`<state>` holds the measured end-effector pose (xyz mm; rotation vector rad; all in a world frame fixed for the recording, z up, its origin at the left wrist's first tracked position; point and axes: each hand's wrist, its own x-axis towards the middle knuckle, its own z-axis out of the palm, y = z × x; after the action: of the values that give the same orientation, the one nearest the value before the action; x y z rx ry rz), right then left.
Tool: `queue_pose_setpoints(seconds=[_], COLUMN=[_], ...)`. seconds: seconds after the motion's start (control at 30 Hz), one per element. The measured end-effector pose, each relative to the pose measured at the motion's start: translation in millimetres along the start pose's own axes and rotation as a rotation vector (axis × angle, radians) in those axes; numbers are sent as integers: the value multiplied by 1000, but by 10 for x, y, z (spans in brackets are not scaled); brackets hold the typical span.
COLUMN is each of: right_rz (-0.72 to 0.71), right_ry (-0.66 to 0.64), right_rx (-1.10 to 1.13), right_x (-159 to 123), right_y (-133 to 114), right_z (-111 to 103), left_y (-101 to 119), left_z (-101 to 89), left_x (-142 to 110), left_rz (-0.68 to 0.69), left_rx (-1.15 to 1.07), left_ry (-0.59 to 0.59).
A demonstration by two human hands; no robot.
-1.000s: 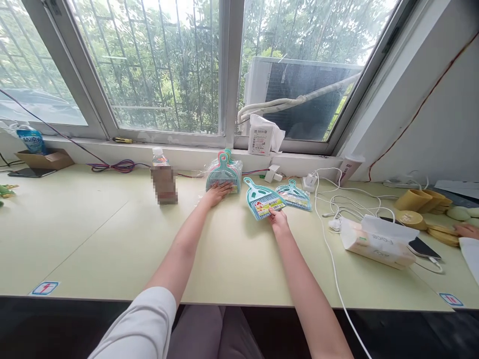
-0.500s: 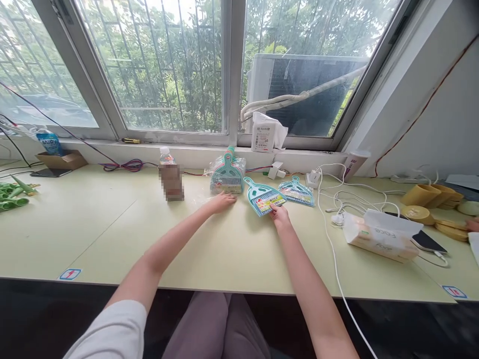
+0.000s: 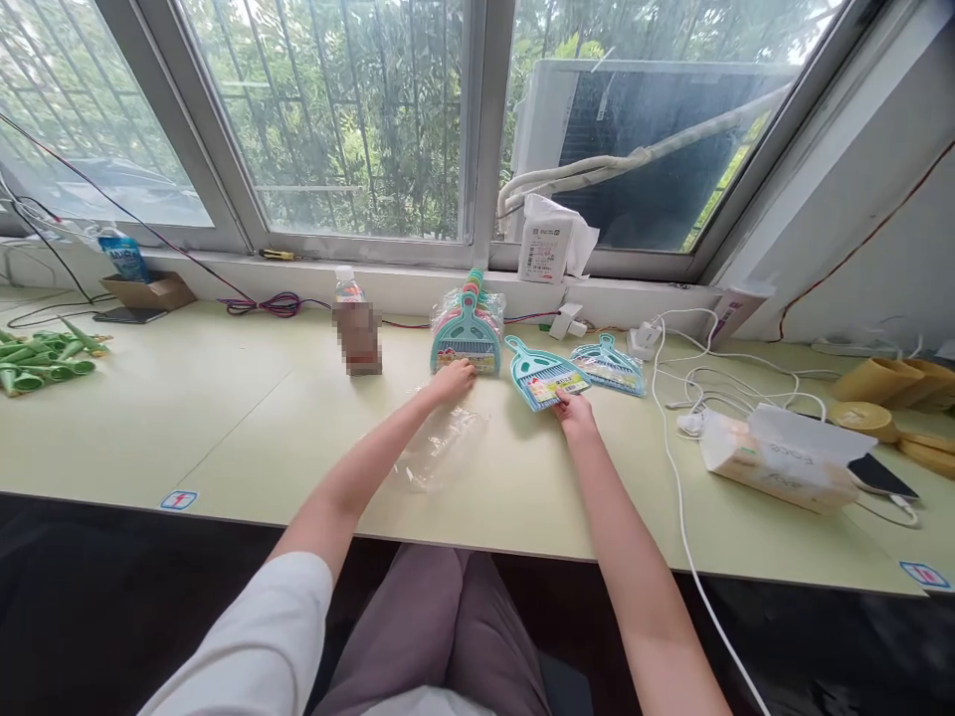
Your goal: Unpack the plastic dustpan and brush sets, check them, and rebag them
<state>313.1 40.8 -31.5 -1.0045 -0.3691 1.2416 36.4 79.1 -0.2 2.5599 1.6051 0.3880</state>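
My right hand point(image 3: 576, 410) grips the lower edge of a teal dustpan and brush set point(image 3: 543, 374), which is tilted, handle pointing to the far left. My left hand point(image 3: 454, 380) is at the lower edge of the front set in a stack of dustpan and brush sets point(image 3: 467, 333), its fingers curled in against the label. That stack stands near the sill, partly wrapped in clear plastic. Another teal dustpan and brush set point(image 3: 610, 366) lies to the right. Under my left forearm a clear plastic bag point(image 3: 440, 447) lies crumpled on the table.
A partly blurred bottle point(image 3: 356, 333) stands left of the stack. White cables point(image 3: 664, 447) and a tissue pack point(image 3: 780, 462) lie on the right. Green cone-shaped pieces point(image 3: 52, 358) are at the far left, yellow tape rolls point(image 3: 861, 422) at the right. A tissue packet point(image 3: 548, 244) sits on the sill.
My left hand has moved up to the front of the stack. The plastic bag now lies spread closer to me. My right hand keeps its hold; the view has shifted slightly.
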Motion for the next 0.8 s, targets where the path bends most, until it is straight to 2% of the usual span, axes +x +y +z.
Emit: queue_pose_setpoints(seconds=[0.1,0.2,0.37,0.53,0.67,0.8], right_rz=[21,46,53,57,65,67], right_ry=[12,31,31,10,9,5], right_rx=[28,60,49,0,-3,11], right_x=[66,20,-103,-108,-61,-55], right_y=[3,15,7,-11,6,19], right_z=[-13,23,74,81,81,84], left_y=[-133,-257,-361,-429,-478,-503], left_z=[132,176,118,46,16,-24], left_x=[251,435,666,874,933,833], left_rz=[-75,-113,-153,-181,-168,-145], left_rx=[-31,-53,-89,-145,-173,-182], left_ry=[34,50,15,-24,-58,-74])
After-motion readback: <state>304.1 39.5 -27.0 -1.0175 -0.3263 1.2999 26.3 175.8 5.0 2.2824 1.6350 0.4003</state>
